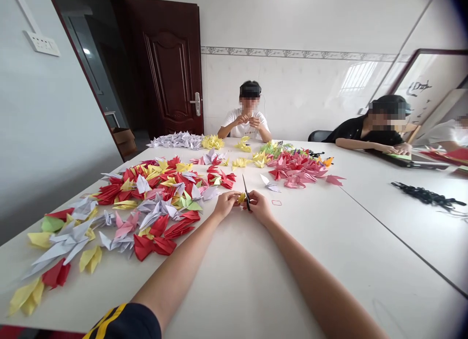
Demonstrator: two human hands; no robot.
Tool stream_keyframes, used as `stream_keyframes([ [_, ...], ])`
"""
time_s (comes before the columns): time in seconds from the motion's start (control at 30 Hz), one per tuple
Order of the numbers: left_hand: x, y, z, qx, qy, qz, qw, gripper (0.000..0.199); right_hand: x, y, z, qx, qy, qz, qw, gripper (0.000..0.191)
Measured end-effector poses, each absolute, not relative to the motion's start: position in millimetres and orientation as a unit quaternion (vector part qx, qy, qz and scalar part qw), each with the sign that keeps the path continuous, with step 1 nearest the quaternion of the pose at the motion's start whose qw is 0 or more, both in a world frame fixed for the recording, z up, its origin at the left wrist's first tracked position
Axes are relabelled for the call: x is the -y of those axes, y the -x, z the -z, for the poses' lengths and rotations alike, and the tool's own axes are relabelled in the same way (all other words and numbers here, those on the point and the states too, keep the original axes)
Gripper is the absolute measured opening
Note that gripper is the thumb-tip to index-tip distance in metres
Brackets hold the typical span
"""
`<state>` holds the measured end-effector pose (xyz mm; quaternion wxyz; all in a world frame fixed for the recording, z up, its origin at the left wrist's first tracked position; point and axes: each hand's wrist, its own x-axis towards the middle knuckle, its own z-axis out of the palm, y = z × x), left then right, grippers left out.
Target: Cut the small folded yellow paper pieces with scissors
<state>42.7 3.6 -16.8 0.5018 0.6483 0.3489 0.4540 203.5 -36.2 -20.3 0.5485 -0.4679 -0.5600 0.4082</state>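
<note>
**Yellow paper beside scissors**

Over the white counter, the left hand pinches the yellow paper, seemingly folded; the right hand grips the scissors, tips pointing away. Colorful origami lies leftward.

A large paper pile spreads over the left of the counter; a smaller paper heap lies right of it, black cords farther right.

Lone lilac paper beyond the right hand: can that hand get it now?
Probably yes: the lilac paper lies just beyond the right hand, nothing visible between, though the scissors in that hand would likely hinder grasping.
</note>
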Motion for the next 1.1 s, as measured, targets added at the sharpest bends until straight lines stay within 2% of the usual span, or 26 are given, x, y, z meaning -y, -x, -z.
stream_keyframes([
  [0.17, -0.7, -41.4, 12.6, -0.364, -0.669, -0.45, 0.467, 0.043, 38.6, -202.0, 18.9, 0.577, 0.459, -0.395, 0.548, 0.033],
  [0.37, 5.2, -41.4, 5.9, -0.36, -0.646, -0.45, 0.5, 0.052, 39.8, -201.4, 13.3, 0.556, 0.482, -0.402, 0.545, 0.036],
  [0.57, 6.2, -41.7, 3.8, -0.357, -0.621, -0.447, 0.536, 0.051, 40.0, -201.2, 12.4, 0.561, 0.486, -0.399, 0.539, 0.038],
  [0.8, 3.5, -41.2, 4.2, -0.34, -0.604, -0.447, 0.565, 0.039, 37.2, -202.0, 11.9, 0.555, 0.483, -0.406, 0.542, 0.038],
  [1.1, 1.0, -40.7, 5.7, -0.338, -0.632, -0.451, 0.532, 0.039, 41.6, -202.7, 8.5, 0.547, 0.472, -0.421, 0.549, 0.047],
])
